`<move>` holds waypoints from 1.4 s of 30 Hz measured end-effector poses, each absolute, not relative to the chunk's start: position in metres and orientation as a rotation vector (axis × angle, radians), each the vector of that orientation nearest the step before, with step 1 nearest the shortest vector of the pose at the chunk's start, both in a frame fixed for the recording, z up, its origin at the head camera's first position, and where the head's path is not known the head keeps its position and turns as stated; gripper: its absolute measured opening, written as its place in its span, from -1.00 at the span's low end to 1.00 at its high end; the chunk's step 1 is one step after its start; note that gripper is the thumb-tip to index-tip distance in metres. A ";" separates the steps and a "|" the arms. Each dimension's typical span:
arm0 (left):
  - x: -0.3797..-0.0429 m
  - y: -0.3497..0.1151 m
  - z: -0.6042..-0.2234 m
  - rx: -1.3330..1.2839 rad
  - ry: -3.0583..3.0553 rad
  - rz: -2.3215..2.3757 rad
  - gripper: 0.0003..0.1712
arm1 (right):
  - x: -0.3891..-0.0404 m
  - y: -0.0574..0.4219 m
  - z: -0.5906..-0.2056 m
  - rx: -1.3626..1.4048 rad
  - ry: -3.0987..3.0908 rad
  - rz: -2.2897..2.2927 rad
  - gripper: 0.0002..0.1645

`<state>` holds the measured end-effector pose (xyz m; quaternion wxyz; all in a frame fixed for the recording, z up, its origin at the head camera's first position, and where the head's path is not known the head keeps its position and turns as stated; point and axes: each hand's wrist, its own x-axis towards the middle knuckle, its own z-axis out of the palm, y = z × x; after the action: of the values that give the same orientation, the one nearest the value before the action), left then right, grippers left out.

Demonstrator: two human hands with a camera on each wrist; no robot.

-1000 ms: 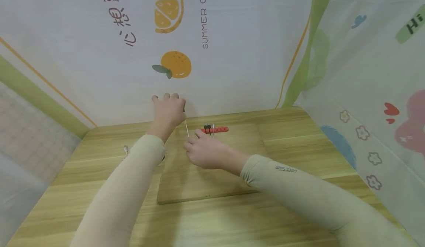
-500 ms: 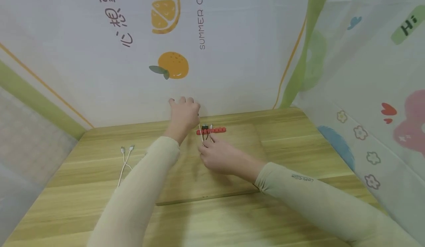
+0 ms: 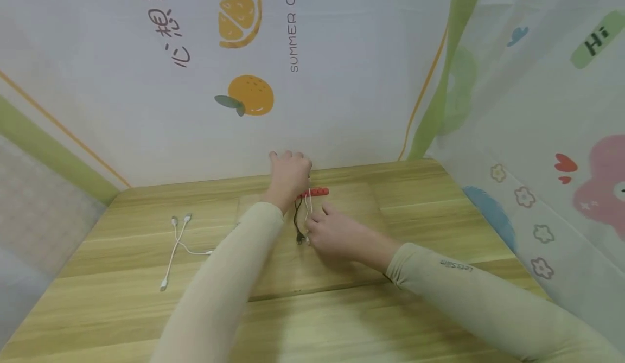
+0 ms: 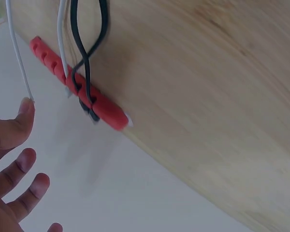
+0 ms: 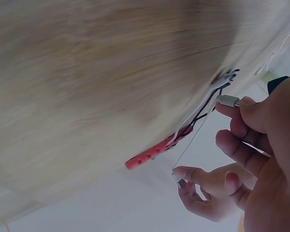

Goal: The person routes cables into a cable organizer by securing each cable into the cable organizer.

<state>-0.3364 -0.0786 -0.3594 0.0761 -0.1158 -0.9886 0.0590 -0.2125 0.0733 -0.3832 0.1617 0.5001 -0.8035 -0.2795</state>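
My left hand [image 3: 288, 178] is at the board's back edge and pinches one end of a short white charging cable [image 5: 195, 137] between thumb and finger. My right hand [image 3: 337, 234], nearer and to the right, pinches the cable's other plug [image 5: 228, 100]. The cable is stretched between both hands, above a red cable organizer strip [image 4: 106, 111]. Black cables [image 4: 87, 67] and another white cable [image 4: 61, 36] sit in the strip's slots. In the head view my left hand hides the strip's left part.
The strip lies near the far edge of a wooden board [image 3: 283, 276] on the wood-grain table [image 3: 122, 309]. White cables [image 3: 171, 260] lie crossed on the table to the left. A printed white cloth [image 3: 342, 108] hangs behind the table.
Both hands have moved right with the white cable, bringing it from left of the red strip to over it. The white cables at the left have come into fuller view.
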 end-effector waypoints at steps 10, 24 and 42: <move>-0.341 -0.076 -0.370 -0.348 -3.008 0.174 -0.73 | -0.221 0.076 -0.390 1.422 -2.435 -0.733 -0.76; -0.352 -0.071 -0.380 -0.342 -3.020 0.127 -0.89 | -0.224 0.077 -0.393 1.423 -2.453 -0.710 -0.77; -0.359 -0.062 -0.382 -0.330 -3.036 0.096 -0.96 | -0.227 0.081 -0.397 1.436 -2.433 -0.690 -0.76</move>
<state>-0.3594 -0.0624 -0.3822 0.0429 -0.1078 -0.9927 0.0314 -0.2265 0.0809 -0.3969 0.1162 0.4903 -0.8310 -0.2358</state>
